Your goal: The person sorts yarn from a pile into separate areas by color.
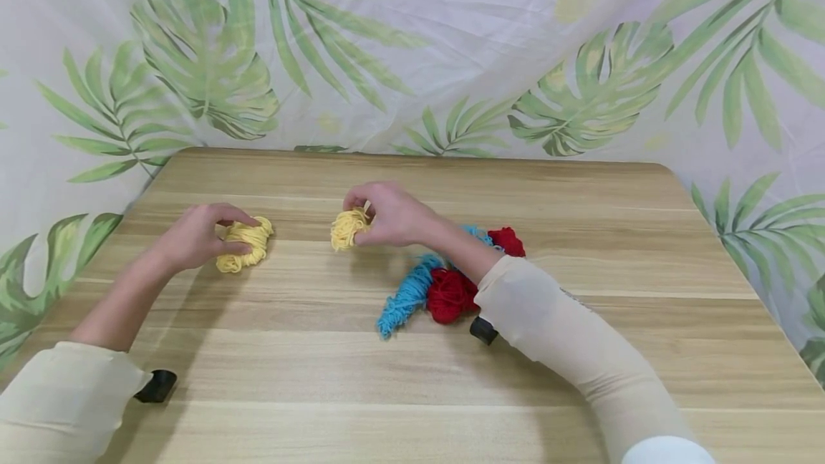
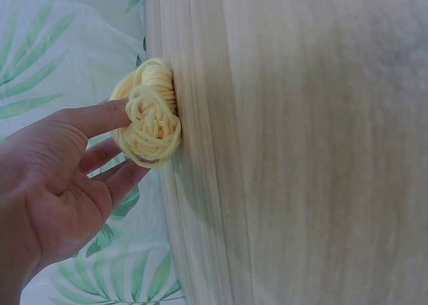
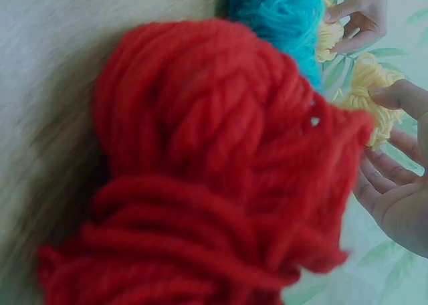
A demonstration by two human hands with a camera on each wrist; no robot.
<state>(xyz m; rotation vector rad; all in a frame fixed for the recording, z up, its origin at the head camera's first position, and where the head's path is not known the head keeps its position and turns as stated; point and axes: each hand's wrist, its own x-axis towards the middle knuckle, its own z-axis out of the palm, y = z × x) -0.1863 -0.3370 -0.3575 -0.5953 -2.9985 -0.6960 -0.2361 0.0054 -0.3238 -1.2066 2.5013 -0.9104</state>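
Observation:
At the left of the table my left hand (image 1: 196, 236) pinches a bundle of yellow yarn (image 1: 255, 243) between thumb and fingers. The left wrist view shows that yellow bundle (image 2: 154, 131) at the fingertips, right by the tabletop. My right hand (image 1: 399, 215) grips a second yellow yarn bundle (image 1: 346, 229) a little to the right, held over the table. Below the right forearm lie a blue yarn bundle (image 1: 407, 296) and a red yarn ball (image 1: 449, 297), side by side. More blue yarn and red yarn (image 1: 508, 240) show behind that forearm, which partly hides them.
The wooden table (image 1: 309, 371) reaches back to a leaf-patterned cloth (image 1: 464, 34). In the right wrist view, red yarn (image 3: 200, 138) fills the foreground, with blue yarn (image 3: 277, 24) beyond it. A small black piece sits at each sleeve cuff.

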